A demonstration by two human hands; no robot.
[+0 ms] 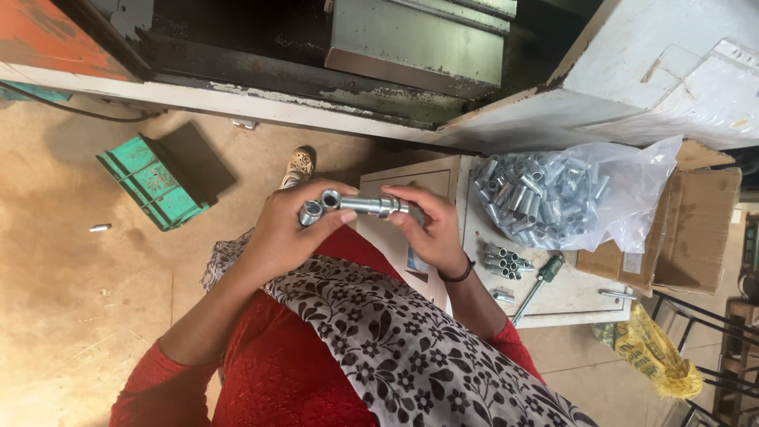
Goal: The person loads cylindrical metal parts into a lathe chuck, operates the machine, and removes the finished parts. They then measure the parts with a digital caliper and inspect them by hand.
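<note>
I hold a silver metal tube fitting (365, 205) level in front of me with both hands. My left hand (283, 233) grips its left end, where a short metal sleeve (310, 212) sits against the open tube mouth (330, 198). My right hand (428, 229) wraps around the right end, fingers curled over the top. A dark band circles my right wrist. Below my arms are red clothing and a black-and-white floral cloth.
A white low table (569, 292) to my right carries a clear plastic bag of several silver fittings (545, 198), a small pile of loose fittings (502, 262) and a green-handled screwdriver (538, 286). A cardboard box (696, 229), green crate (154, 182), yellow bag (656, 356) and machine base (316, 103) surround me.
</note>
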